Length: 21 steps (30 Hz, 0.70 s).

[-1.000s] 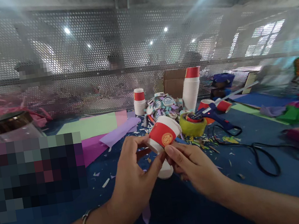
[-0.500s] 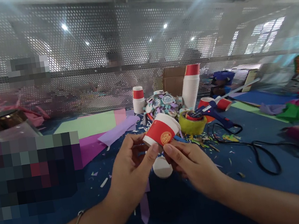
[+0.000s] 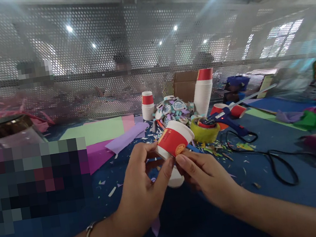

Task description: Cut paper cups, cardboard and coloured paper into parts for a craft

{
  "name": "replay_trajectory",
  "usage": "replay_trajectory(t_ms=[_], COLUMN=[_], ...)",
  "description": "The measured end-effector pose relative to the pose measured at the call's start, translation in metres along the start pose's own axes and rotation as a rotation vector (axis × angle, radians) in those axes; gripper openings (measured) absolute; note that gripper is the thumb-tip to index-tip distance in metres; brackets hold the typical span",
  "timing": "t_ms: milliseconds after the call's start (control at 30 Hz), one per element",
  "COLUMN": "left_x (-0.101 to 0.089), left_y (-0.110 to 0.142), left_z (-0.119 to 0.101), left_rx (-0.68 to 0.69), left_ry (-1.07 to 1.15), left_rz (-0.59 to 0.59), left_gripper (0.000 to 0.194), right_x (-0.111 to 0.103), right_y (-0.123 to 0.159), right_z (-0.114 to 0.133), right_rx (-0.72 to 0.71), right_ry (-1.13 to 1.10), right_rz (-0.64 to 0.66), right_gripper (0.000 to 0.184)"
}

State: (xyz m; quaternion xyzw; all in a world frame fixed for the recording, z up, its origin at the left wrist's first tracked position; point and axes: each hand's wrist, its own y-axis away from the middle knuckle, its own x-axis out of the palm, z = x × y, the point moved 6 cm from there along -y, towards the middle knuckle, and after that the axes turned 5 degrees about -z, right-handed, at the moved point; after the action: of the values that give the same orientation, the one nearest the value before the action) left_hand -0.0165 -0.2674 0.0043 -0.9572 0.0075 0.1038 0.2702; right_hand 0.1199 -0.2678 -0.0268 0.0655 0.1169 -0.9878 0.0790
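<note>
A red and white paper cup [image 3: 172,138] with a round yellow emblem is tilted on its side between my hands, its rim toward the upper right. My left hand [image 3: 143,180] grips the base end between thumb and fingers. With thumb and fingertips, my right hand [image 3: 206,176] pinches the lower side near the emblem. Just below the cup, partly hidden by my fingers, is a white round piece [image 3: 176,180] on the dark blue table [image 3: 209,225]. A purple paper strip [image 3: 155,227] lies near my left wrist.
Behind the cup are a heap of paper discs [image 3: 171,108], stacked cups [image 3: 203,94] and a shorter stack [image 3: 148,106]. A blue glue gun [image 3: 226,118] rests by a yellow tape roll [image 3: 206,131], its black cord [image 3: 275,172] looping right. Coloured paper sheets [image 3: 100,131] lie left.
The cup has turned between my fingers, so its emblem sits lower and nearer my right thumb. My left hand has opened slightly wider around the base. The view has shifted a little.
</note>
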Motion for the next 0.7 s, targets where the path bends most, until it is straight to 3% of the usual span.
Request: replay_trajectory(t_ms=[267, 367, 500, 567, 700], left_x=[-0.002, -0.001, 0.004, 0.008, 0.009], left_y=[-0.001, -0.004, -0.006, -0.007, -0.008], left_z=[-0.004, -0.002, 0.006, 0.009, 0.008], left_rx=[0.136, 0.050, -0.169, -0.254, -0.253], left_ry=[-0.161, -0.055, 0.201, 0.266, 0.263], left_rz=[-0.020, -0.009, 0.018, 0.049, 0.058], left_gripper=[0.028, 0.031, 0.042, 0.038, 0.023], right_x=[-0.001, -0.003, -0.006, -0.007, -0.006], right_y=[-0.001, -0.002, -0.006, -0.006, -0.006], right_z=[-0.003, -0.001, 0.001, 0.001, 0.001], right_rx=[0.022, 0.025, 0.020, 0.014, 0.007], right_ry=[-0.014, -0.027, -0.006, 0.009, 0.027], right_rz=[-0.015, -0.025, -0.038, -0.044, -0.044], right_gripper=[0.043, 0.042, 0.043, 0.043, 0.043])
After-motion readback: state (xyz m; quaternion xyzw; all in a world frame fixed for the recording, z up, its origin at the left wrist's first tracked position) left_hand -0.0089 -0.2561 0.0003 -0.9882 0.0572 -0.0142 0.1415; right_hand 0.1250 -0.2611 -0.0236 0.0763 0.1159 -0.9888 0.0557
